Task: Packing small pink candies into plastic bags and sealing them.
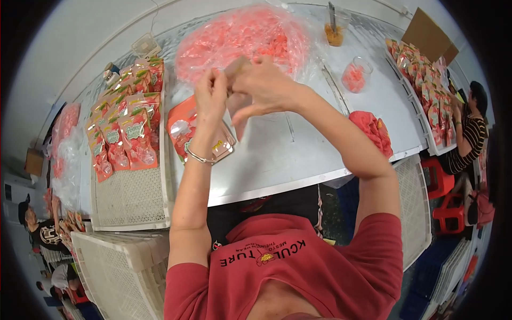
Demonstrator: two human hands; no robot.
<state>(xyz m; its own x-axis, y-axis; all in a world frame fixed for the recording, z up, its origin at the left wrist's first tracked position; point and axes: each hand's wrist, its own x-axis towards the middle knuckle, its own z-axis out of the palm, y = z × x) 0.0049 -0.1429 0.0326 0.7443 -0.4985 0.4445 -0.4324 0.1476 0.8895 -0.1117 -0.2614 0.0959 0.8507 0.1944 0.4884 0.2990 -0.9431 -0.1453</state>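
Note:
My left hand (210,95), with a bangle at the wrist, pinches the upper edge of a foil pouch (240,109) above the table. My right hand (262,85) grips the same pouch from the other side, its fingers bent and thumb pointing down. The pouch is seen nearly edge-on, so whether its mouth is parted or what it contains is hidden. Beneath my left forearm lies a small stack of flat red-and-pink pouches (181,124), partly covered by the arm. Just beyond both hands sits a big clear plastic bag of pink-red candy pieces (229,40).
On the left, filled pouches (125,125) stand in a cream perforated tray (128,200). Right of the big bag are a clear jar with pink pieces (353,77), a cup (335,34) and a crumpled red cloth (369,130). A co-worker (469,128) sits beside another pouch-filled tray (421,125).

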